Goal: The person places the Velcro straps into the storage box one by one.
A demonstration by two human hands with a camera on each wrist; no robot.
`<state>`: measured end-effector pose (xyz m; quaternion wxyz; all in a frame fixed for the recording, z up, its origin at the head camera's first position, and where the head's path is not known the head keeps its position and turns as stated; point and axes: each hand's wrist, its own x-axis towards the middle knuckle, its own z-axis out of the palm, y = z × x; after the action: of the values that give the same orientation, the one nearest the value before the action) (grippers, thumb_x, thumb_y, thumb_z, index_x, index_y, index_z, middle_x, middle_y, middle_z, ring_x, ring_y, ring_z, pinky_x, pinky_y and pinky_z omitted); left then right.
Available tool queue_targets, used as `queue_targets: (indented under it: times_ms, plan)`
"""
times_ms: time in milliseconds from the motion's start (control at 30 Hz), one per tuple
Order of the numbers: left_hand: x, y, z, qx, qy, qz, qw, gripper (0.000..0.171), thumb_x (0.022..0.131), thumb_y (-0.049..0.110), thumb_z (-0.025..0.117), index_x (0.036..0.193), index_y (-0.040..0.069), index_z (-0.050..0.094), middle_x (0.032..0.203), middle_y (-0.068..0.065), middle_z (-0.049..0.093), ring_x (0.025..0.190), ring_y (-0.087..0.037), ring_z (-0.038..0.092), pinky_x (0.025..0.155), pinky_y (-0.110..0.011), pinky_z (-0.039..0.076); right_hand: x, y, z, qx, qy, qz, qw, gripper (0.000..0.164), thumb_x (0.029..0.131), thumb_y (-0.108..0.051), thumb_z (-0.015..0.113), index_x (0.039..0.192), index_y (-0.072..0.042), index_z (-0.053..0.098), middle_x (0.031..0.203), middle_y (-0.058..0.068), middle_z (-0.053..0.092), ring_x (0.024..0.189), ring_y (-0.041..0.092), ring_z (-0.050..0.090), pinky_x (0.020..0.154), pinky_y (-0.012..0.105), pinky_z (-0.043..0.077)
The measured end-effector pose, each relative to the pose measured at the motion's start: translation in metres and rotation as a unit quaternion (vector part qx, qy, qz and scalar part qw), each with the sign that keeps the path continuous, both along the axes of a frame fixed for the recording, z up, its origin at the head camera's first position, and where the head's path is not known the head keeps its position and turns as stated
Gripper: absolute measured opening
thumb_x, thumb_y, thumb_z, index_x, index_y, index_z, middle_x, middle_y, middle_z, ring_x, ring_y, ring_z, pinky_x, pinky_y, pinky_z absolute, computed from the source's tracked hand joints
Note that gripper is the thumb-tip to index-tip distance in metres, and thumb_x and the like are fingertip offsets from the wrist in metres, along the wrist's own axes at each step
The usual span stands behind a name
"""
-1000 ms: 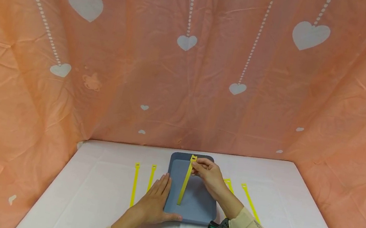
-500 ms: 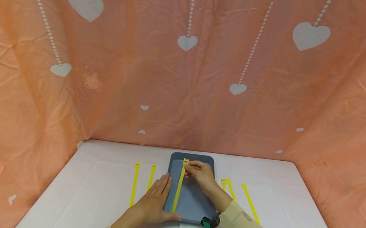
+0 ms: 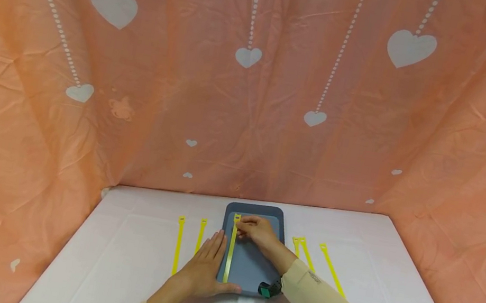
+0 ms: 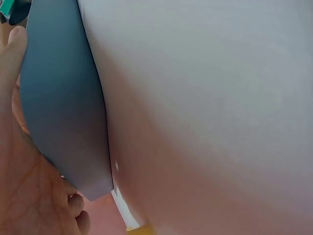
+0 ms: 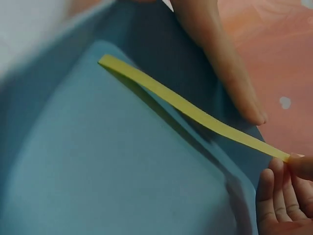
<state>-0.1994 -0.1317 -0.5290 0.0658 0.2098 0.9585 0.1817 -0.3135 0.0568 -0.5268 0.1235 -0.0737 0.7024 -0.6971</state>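
Observation:
A blue-grey rectangular tray (image 3: 258, 277) lies on the white table. My left hand (image 3: 202, 268) rests along its left side, fingers straight, with the thumb stretched over its near edge. My right hand (image 3: 260, 232) is above the tray and pinches a yellow cable tie (image 3: 229, 256) near its slotted head. In the right wrist view the cable tie (image 5: 181, 104) runs along one inner side of the tray. Its far end is close to the tray floor, and a shadow shows beneath the strip. In the left wrist view the tray's outer wall (image 4: 63, 98) stands beside my left palm.
Left of the tray lie two yellow cable ties, an outer one (image 3: 178, 245) and one (image 3: 201, 235) partly behind my left hand. Several more, such as the outermost one (image 3: 333, 270), lie to the right, partly covered by my right sleeve. A peach curtain (image 3: 245, 136) with hearts encloses the table.
My right hand has moved left and slightly toward me, lowering the cable tie from the tray's middle to near its left side. My left hand has stayed still.

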Motion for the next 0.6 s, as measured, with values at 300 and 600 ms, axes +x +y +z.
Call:
queue_targets:
  times_ms: [300, 600]
  plan:
    - [0.001, -0.002, -0.003, 0.005, 0.013, -0.002, 0.9999, 0.138, 0.084, 0.091, 0.060, 0.170, -0.005, 0.012, 0.179, -0.024, 0.002, 0.166, -0.039, 0.005, 0.134, -0.055, 0.011, -0.009, -0.006, 0.001, 0.021, -0.011, -0.001, 1.000, 0.024, 0.099, -0.001, 0.074, 0.116, 0.015, 0.069, 0.090, 0.013, 0.076, 0.071, 0.013, 0.071, 0.070, 0.030, 0.064]
    - [0.001, 0.000, 0.001, -0.004, 0.005, -0.002, 1.0000, 0.136, 0.085, 0.087, 0.065, 0.170, -0.005, 0.010, 0.179, -0.023, 0.001, 0.166, -0.038, 0.006, 0.134, -0.055, 0.014, -0.014, -0.012, -0.004, 0.036, -0.001, -0.004, 0.999, 0.022, 0.097, 0.002, 0.075, 0.113, 0.016, 0.071, 0.088, 0.016, 0.077, 0.070, 0.014, 0.071, 0.069, 0.033, 0.065]
